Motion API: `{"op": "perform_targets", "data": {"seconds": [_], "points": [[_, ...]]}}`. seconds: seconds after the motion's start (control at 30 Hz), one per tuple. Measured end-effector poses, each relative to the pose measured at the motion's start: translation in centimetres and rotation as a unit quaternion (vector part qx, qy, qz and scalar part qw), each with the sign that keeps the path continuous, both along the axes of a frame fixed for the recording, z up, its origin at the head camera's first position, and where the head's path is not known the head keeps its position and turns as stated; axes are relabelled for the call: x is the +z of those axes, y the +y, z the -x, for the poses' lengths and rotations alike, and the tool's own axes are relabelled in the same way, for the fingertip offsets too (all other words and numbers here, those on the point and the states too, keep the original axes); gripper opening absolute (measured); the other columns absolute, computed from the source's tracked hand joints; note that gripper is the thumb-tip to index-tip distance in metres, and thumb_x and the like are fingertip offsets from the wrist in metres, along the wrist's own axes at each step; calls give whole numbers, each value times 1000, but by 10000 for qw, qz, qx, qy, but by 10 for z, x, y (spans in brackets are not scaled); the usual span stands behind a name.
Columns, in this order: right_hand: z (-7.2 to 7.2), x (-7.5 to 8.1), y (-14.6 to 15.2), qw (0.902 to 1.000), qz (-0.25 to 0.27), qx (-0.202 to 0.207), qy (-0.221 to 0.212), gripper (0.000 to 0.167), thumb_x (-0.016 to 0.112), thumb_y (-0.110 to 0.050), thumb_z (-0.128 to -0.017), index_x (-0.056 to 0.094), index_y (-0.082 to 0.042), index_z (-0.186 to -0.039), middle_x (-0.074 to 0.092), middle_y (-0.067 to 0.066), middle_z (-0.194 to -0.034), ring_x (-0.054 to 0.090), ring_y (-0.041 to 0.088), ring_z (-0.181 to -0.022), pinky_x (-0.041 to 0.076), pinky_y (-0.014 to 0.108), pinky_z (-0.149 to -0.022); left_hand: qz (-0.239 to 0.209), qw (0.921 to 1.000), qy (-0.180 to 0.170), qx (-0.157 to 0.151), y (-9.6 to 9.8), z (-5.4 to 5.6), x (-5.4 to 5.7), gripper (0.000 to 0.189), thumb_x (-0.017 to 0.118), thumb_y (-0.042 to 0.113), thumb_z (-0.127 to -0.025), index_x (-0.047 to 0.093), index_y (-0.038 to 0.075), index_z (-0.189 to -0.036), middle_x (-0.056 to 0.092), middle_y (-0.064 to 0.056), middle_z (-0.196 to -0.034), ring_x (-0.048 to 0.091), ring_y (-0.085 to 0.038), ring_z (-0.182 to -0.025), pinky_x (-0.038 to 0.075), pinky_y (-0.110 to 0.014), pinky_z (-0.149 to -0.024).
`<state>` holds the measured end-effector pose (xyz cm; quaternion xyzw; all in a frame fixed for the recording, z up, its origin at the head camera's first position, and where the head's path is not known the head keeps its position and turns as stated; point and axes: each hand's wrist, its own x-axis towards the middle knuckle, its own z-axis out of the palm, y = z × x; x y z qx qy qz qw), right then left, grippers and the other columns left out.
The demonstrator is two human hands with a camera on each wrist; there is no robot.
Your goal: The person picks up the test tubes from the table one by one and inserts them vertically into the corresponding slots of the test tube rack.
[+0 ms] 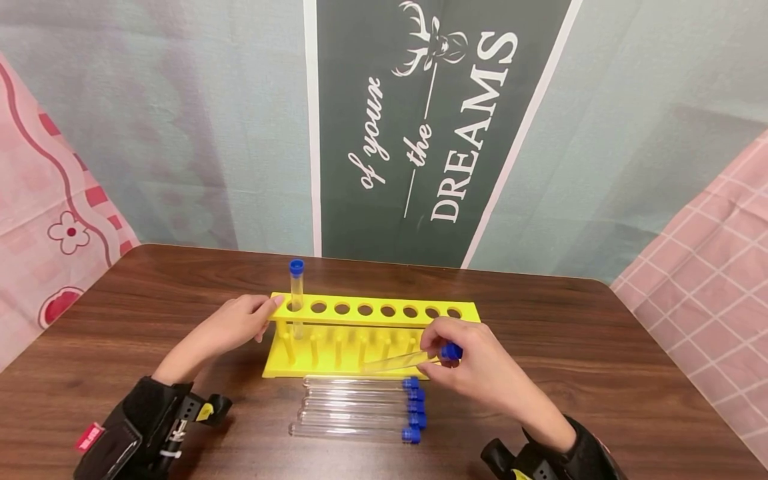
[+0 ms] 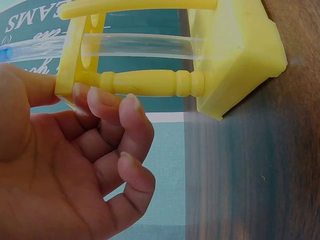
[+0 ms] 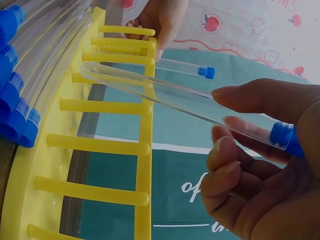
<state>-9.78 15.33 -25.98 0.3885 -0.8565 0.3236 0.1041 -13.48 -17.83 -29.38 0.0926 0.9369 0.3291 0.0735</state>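
Four tubes (image 1: 358,408) lie just before the rack (image 1: 372,333), one stands in its leftmost hole. Left hand (image 1: 237,323) steadies the rack's end; right hand (image 1: 474,367) pinches a capped tube (image 1: 408,361), likely needing uprighting over the next hole

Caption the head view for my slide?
Left hand steadies yellow rack; right hand pinches a capped tube.

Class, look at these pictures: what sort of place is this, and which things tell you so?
Probably a makeshift workbench set up for practice, not a real lab: a wooden table backed by hung printed cloths, with a yellow tube rack and capped plastic tubes laid out in front.
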Motion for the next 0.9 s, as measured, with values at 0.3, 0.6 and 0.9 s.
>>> {"op": "perform_targets", "data": {"seconds": [0.3, 0.6, 0.9], "points": [[0, -1, -1, 9999, 138, 40, -76, 26, 76, 1, -67, 56, -12, -80, 54, -7, -73, 49, 7, -60, 44, 21, -51, 16, 10000, -12, -11, 0, 2, -1, 47, 34, 39, -99, 49, 4, -71, 44, -3, -57, 36, -17, -51, 30, -29, -51], [0, 1, -2, 9996, 174, -58, -207, 26, 76, 1, -68, 58, -9, -83, 51, -7, -73, 45, 3, -57, 43, 21, -50, 15, 10000, -37, -26, -1, 2, 0, 47, 34, 39, -99, 49, 4, -71, 44, -3, -57, 36, -17, -51, 30, -28, -51], [1, 1, -2, 9994, 295, -73, -137, 24, 74, 2, -70, 58, -9, -84, 49, -5, -72, 43, 3, -56, 42, 21, -48, 20, 10000, -46, -30, -1, 2, 1, 47, 34, 39, -99, 49, 4, -72, 44, -3, -57, 35, -17, -51, 30, -29, -51]]}}
